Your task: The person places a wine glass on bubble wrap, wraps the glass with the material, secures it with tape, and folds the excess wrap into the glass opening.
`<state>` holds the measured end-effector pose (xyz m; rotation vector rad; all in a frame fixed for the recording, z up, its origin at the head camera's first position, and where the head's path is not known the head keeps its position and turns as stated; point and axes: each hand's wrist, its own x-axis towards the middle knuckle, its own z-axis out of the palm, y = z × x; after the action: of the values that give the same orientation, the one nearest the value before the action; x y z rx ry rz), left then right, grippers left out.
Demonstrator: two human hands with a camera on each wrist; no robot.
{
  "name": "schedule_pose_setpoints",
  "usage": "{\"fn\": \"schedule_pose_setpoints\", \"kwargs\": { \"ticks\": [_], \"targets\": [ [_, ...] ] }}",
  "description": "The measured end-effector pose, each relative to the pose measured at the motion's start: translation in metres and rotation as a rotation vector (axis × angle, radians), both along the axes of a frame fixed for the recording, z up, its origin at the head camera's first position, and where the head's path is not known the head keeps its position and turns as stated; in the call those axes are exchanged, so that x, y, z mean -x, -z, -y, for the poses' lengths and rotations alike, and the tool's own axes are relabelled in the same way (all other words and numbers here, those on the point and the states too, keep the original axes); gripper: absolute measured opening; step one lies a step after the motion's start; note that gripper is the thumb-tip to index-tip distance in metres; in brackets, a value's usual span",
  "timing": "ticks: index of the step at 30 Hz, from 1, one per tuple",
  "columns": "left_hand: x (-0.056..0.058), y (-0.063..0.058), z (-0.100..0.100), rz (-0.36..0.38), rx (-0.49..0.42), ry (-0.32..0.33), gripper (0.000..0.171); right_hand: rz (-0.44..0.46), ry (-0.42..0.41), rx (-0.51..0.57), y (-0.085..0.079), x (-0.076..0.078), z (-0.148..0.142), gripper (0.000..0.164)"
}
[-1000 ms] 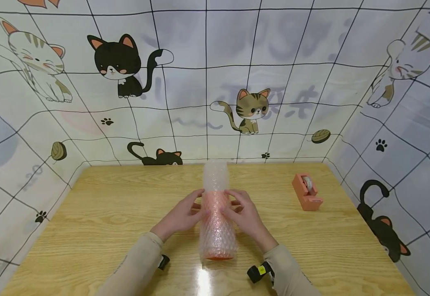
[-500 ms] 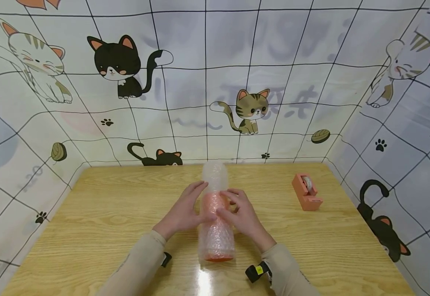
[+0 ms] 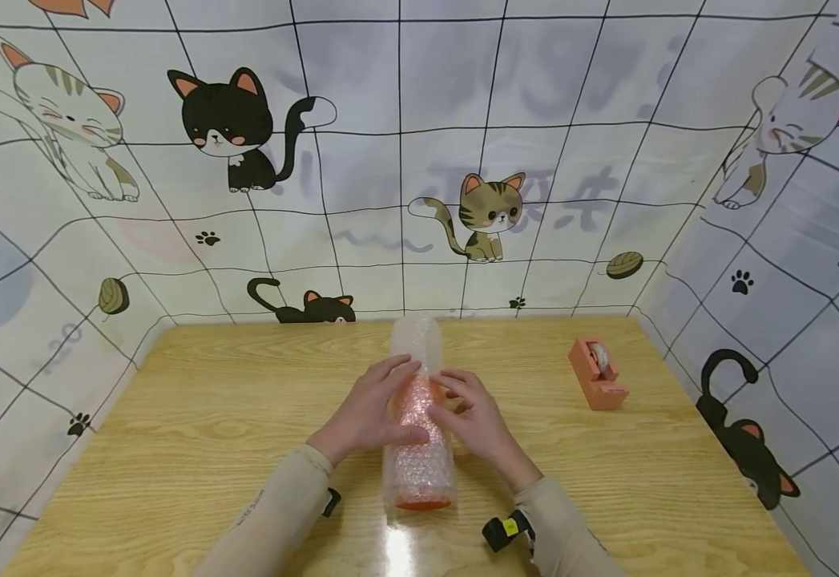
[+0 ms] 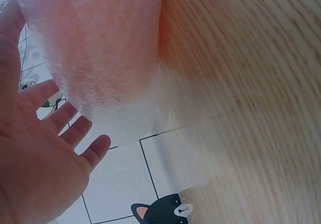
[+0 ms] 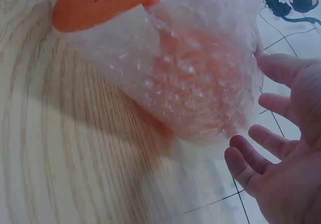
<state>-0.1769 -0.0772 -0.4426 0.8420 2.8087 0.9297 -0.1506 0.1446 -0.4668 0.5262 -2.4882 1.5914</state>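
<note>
An orange cylinder wrapped in bubble wrap (image 3: 417,401) lies lengthwise on the table, its loose wrap sticking out past the far end. Its flat orange end (image 5: 100,5) shows in the right wrist view. My left hand (image 3: 372,407) lies against its left side and top, thumb across the wrap and fingers extended. In the left wrist view the fingers (image 4: 75,131) are spread along the wrap. On the opposite side my right hand (image 3: 478,418) touches the wrap with thumb and fingertips. Its fingers (image 5: 271,141) are loosely extended in the right wrist view.
A pink tape dispenser (image 3: 597,375) with a roll of clear tape stands on the right of the wooden table (image 3: 246,385). Cloth printed with cats (image 3: 361,160) hangs behind the table and along both sides.
My left hand has moved up and rightward over the wrapped cylinder, its thumb reaching further across. The cylinder has shifted slightly left. My right hand stays nearly in place.
</note>
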Motion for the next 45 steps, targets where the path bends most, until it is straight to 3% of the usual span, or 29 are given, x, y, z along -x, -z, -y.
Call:
{"fn": "schedule_pose_setpoints", "kwargs": {
  "ticks": [15,21,35,45],
  "targets": [
    [0.001,-0.001,0.000,0.021,0.006,-0.001,0.101,-0.026,0.047,0.026,0.006,-0.005,-0.028,0.035],
    [0.001,0.000,0.000,0.025,0.014,-0.006,0.100,-0.062,0.084,-0.036,0.005,-0.010,-0.042,0.035],
    [0.001,0.003,0.003,0.040,0.015,-0.009,0.101,-0.079,0.252,-0.077,-0.001,-0.016,-0.090,0.030],
    [0.001,0.003,0.004,0.052,0.004,0.002,0.102,-0.100,0.418,-0.079,-0.005,-0.019,-0.138,0.029]
  ]
}}
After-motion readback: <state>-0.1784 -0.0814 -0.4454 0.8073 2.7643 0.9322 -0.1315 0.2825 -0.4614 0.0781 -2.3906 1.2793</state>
